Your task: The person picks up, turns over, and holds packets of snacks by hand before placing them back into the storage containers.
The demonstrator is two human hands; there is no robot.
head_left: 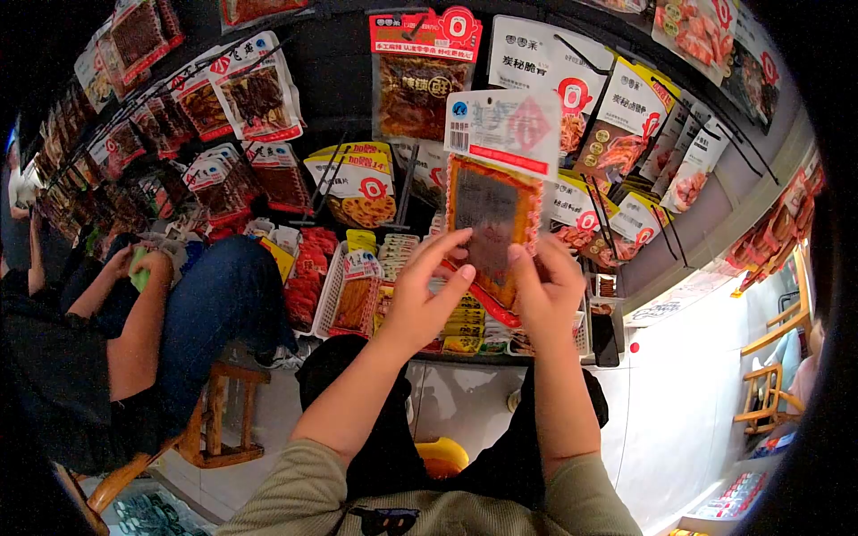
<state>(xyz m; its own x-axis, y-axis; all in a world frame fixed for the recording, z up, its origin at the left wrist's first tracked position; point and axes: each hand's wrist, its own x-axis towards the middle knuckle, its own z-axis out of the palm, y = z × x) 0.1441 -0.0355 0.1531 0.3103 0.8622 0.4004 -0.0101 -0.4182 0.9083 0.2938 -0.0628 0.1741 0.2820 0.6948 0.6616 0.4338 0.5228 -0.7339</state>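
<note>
A flat snack packet (491, 214) with a white header, a red stripe and an orange-brown rim stands upright in front of me, its clear face dark with glare. My right hand (551, 284) grips its lower right side, thumb on the front and the other fingers partly hidden. My left hand (424, 290) is at the packet's lower left, thumb and index finger spread apart. Those fingertips overlap the packet's edge; whether they press on it I cannot tell. Just below and behind are a white basket (327, 293) with a similar packet (356, 295) and several small yellow packs (462, 323).
Packets hang on black hooks across the dark rack, among them a red-topped packet (424, 76) and a white pouch (626, 116). To my left, a seated person (134, 295) handles something green. A yellow round object (442, 456) is between my legs, and a wooden stool (223, 420) stands left.
</note>
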